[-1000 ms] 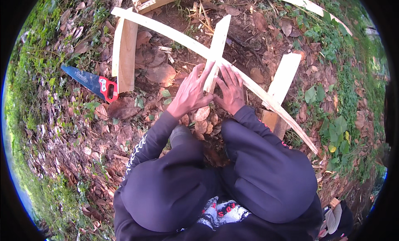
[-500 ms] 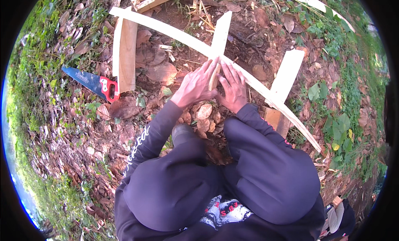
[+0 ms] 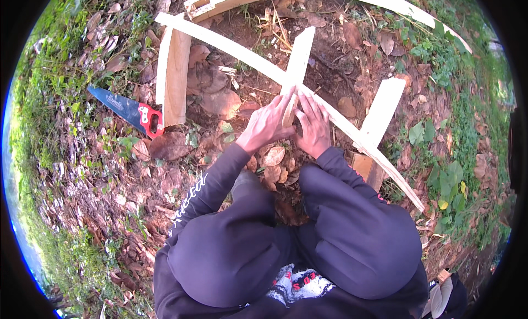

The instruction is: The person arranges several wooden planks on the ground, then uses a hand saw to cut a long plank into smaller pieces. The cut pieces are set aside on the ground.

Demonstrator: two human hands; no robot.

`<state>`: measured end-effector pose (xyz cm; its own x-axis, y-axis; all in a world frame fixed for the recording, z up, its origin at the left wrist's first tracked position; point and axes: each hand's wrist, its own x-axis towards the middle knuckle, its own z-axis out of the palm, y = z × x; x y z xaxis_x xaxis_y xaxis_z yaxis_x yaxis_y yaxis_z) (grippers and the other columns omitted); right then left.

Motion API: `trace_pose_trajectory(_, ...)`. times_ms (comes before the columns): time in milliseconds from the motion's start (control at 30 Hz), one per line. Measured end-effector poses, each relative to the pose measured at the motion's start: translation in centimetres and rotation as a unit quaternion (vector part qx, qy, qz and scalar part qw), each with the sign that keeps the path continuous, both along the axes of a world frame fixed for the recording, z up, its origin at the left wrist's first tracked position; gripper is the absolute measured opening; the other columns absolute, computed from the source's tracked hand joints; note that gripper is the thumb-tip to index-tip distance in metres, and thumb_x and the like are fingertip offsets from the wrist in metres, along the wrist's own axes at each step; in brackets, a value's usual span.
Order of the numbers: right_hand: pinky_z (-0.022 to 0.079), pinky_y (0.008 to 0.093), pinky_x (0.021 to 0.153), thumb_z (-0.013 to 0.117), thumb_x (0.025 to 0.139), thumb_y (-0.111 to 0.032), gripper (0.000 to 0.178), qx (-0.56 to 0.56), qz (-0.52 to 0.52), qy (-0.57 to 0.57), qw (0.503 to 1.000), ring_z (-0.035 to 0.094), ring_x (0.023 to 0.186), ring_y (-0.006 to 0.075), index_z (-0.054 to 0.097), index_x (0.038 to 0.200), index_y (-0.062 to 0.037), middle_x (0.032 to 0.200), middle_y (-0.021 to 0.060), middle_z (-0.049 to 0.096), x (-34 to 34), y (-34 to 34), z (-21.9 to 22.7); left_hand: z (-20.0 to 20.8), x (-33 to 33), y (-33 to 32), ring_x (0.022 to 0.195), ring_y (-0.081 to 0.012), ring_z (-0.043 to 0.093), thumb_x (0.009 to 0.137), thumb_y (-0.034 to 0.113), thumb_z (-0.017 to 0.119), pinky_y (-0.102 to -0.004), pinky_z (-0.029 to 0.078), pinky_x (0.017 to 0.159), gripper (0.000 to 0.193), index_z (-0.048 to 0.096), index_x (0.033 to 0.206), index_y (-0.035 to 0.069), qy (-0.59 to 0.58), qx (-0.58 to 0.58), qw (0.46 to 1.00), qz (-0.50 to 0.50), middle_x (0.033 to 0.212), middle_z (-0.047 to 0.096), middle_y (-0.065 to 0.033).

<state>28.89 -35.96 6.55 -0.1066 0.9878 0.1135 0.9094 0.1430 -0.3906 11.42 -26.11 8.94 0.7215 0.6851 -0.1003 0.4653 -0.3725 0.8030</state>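
A long pale wooden strip (image 3: 231, 47) runs diagonally across the ground in front of me. It crosses a short board (image 3: 300, 54) near its middle and another short board (image 3: 383, 110) farther right. My left hand (image 3: 267, 124) lies with its fingers stretched out, the tips at the crossing on the left side of the short board's near end. On the other side of that end, my right hand (image 3: 313, 124) rests with its fingers extended along the strip's near edge. Both thumbs point inward toward each other below the board's end. Neither hand wraps round the wood.
A handsaw (image 3: 125, 109) with a red handle lies at the left, against an upright-lying plank (image 3: 177, 71). More timber (image 3: 225, 3) and a curved-looking strip (image 3: 407, 8) lie at the back. A wooden block (image 3: 363, 164) sits under the strip's right part. Dry leaves cover the soil.
The whole view has shifted slightly, so everything ahead sits a little lower and to the right. Both hands stay at the crossing, with hardly any change in their fingers.
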Motion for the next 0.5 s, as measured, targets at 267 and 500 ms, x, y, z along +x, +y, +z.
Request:
trace_pose_trajectory(267,0.030,0.0485,0.115,0.070,0.085,-0.016,0.059,0.030,-0.017,-0.030,0.999,0.038,0.145,0.0254,0.052,0.141,-0.0120,0.156,0.0073,0.043,0.1,0.6,0.2,0.1,-0.4,0.1,0.100,-0.0466,0.064,0.070,0.028,0.074,-0.0494,0.054,0.088,0.107,0.021,0.161,0.012,0.017,-0.005,1.000,-0.001,0.124,0.057,-0.0275)
trace_pose_trajectory(500,0.033,0.0444,0.108,0.066,0.088,-0.014,0.045,0.097,-0.039,-0.059,0.993,0.050,0.125,0.0245,0.065,0.133,-0.0126,0.130,0.0060,0.059,1.6,3.1,1.0,-0.8,-0.5,-0.3,0.102,-0.0436,0.064,0.074,0.026,0.078,-0.0480,0.055,0.086,0.108,0.016,0.162,0.012,-0.022,0.037,0.999,0.005,0.127,0.055,-0.0261)
